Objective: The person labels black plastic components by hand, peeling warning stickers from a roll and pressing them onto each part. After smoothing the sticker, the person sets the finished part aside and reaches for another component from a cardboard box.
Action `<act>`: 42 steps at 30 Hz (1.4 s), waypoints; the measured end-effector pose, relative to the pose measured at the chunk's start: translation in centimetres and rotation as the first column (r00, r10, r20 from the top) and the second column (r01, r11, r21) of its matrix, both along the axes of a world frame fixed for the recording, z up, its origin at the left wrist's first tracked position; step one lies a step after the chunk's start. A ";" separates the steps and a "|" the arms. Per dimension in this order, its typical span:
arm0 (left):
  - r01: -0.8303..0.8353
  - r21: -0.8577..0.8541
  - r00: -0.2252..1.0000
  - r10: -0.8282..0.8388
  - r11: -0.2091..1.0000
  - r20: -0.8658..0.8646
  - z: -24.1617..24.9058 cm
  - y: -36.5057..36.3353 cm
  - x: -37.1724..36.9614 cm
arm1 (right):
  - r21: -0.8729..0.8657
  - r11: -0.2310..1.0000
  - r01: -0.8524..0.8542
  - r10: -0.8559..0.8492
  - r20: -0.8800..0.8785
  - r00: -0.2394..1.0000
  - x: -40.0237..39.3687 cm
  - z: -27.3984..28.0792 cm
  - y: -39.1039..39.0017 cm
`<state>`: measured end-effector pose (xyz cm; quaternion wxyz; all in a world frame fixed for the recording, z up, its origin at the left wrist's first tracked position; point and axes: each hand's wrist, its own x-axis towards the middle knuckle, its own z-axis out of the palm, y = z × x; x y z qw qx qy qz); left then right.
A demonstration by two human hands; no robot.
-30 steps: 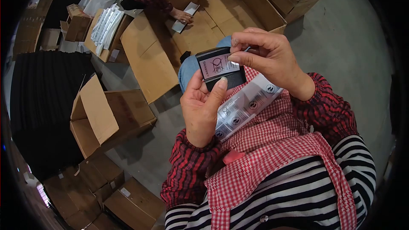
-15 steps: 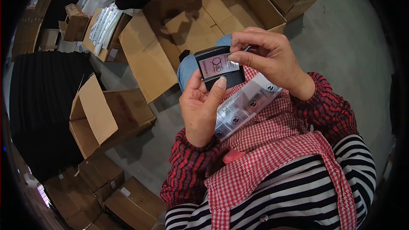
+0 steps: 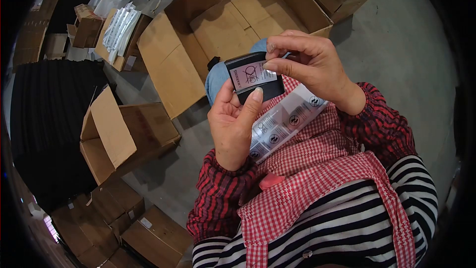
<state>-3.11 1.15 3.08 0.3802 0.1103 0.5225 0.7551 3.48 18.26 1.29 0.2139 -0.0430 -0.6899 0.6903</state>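
My left hand (image 3: 233,124) holds a flat black item (image 3: 271,88) from below, its thumb pressed on the front. What kind of item it is, I cannot make out. On its face lies a pale warning label (image 3: 248,76) with a crossed-out figure. My right hand (image 3: 310,62) pinches the label's right end between thumb and forefinger. Across my lap, under both hands, rests a strip of printed clear plastic or label sheet (image 3: 285,124) with round black symbols.
A large open carton (image 3: 168,64) stands in front of me. To its left, a smaller box holds a stack of white strips (image 3: 119,30). Another open carton (image 3: 144,134) sits at left beside black pleated material (image 3: 49,124). Closed boxes (image 3: 156,233) lie lower left.
The other person's hand and the silvery printed sheet at the top have gone out of view. My own hands and the black item have barely shifted.
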 end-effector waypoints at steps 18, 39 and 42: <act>-0.002 -0.015 1.000 0.001 1.000 -0.016 -0.1 0.1 0.1 | 0.099 0.994 0.048 -0.050 0.014 0.999 0.0 0.2 -0.1; -0.018 -0.015 1.000 0.018 1.000 -0.003 0.3 0.9 0.6 | 0.295 0.946 0.133 -0.130 -0.029 0.991 0.3 1.4 0.4; -0.005 -0.017 1.000 0.005 1.000 0.002 0.1 0.7 0.5 | 0.264 0.954 0.141 -0.143 -0.013 0.990 0.1 1.5 0.2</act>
